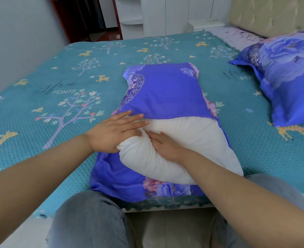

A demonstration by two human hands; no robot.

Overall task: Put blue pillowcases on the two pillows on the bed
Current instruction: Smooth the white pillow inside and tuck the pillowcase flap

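At the bottom of the frame, the person's knees in grey trousers [88, 221] meet the near edge of the bed [31, 133], which carries a teal cover printed with trees and deer.

Just beyond, at lower centre, the white pillow [188, 140] lies lengthwise, its far half inside the blue pillowcase [167, 92] and its near half exposed. The lower layer of the pillowcase is spread flat beneath the exposed half and reaches the bed edge; the upper hem crosses the pillow at mid-frame.

The left hand [115, 133] lies with straight fingers on the pillow's left corner at the hem, pressing and grasping nothing. The right hand [165, 147] rests flat on the pillow, fingers extended, pushing into a fold; it also grasps nothing.

Step in hand, as judged: stuffing the second pillow into its case. The next move calls for compressing the near corners, feeding them under the hem, then drawing the hem toward the bed edge.

At upper right, the finished pillow [287, 77] lies fully cased near the headboard [273, 13].
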